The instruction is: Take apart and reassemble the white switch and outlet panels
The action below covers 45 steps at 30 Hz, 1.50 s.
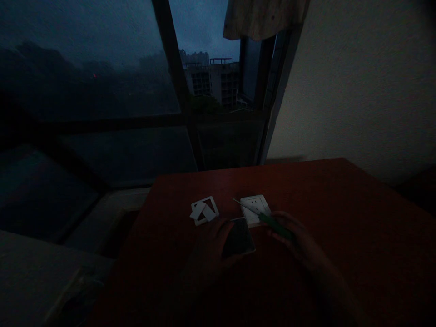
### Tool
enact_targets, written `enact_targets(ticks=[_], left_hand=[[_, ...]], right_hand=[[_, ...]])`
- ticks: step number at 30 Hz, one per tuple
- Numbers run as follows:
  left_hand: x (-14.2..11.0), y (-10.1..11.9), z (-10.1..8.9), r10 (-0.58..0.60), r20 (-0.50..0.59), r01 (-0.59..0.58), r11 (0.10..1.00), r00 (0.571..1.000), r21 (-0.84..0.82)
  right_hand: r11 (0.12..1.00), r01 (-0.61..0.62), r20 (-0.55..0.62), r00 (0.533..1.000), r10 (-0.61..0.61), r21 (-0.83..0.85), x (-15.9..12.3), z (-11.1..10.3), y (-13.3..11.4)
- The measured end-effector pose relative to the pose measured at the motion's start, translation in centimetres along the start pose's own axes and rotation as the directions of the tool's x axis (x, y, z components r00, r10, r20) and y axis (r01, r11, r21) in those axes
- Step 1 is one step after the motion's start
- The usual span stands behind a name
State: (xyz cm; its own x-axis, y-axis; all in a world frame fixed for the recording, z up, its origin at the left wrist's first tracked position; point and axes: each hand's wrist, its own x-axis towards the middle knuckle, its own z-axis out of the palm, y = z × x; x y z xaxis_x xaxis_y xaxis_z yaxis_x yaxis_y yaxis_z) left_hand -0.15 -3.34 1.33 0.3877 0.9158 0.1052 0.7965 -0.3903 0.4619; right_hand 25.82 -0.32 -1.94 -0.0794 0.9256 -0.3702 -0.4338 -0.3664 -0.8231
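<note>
My left hand [218, 238] is closed around the left side of a dark square piece with a thin pale edge [239, 237], just above or on the table; its kind is too dark to make out. In my right hand [298, 234] is a screwdriver [275, 225] with a green handle, its thin metal shaft pointing left and away. Beneath the shaft lies a white wall socket [252, 208] with slots in its face. To the left, a white square frame [213, 202] rests flat, with two small white plates [198, 210] lying across it.
The reddish-brown table [306, 181] has its far edge near the window [119, 81] and the pale wall [354, 91]. A curtain [265, 18] hangs at the top. The room is very dim. Unclear objects stand low at the left, beside the table.
</note>
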Motion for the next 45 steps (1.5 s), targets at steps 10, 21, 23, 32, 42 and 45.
enact_targets(ticks=[10, 21, 23, 32, 42, 45], left_hand=[[-0.5, -0.8, 0.1, 0.033, 0.0, -0.033, 0.999, 0.999, 0.042], [-0.3, -1.1, 0.3, 0.012, 0.033, -0.014, 0.998, 0.999, 0.055], [-0.3, -1.4, 0.3, 0.02, 0.054, -0.022, 0.999, 0.998, 0.049], [-0.8, -2.5, -0.4, 0.034, 0.104, -0.039, 0.998, 0.994, 0.044], [-1.1, -1.8, -0.5, 0.008, 0.099, -0.01, 1.0, 0.995, 0.021], [-1.2, -1.7, -0.4, 0.0, 0.101, -0.004, 0.999, 0.995, 0.038]], right_hand=[[1.0, -0.013, 0.044, 0.999, 0.013, -0.006, -0.2, 0.0, -0.2], [0.998, -0.036, 0.097, 0.994, 0.041, -0.055, -0.4, 0.1, -0.2], [0.997, -0.031, 0.103, 0.994, 0.038, -0.065, -0.5, 0.2, -0.3], [0.996, -0.013, 0.13, 0.991, 0.025, -0.09, -0.3, 0.3, -0.2], [0.993, -0.022, 0.146, 0.989, 0.039, -0.116, -0.4, 0.3, -0.1], [0.991, -0.019, 0.149, 0.988, 0.039, -0.133, -0.5, 0.4, -0.2]])
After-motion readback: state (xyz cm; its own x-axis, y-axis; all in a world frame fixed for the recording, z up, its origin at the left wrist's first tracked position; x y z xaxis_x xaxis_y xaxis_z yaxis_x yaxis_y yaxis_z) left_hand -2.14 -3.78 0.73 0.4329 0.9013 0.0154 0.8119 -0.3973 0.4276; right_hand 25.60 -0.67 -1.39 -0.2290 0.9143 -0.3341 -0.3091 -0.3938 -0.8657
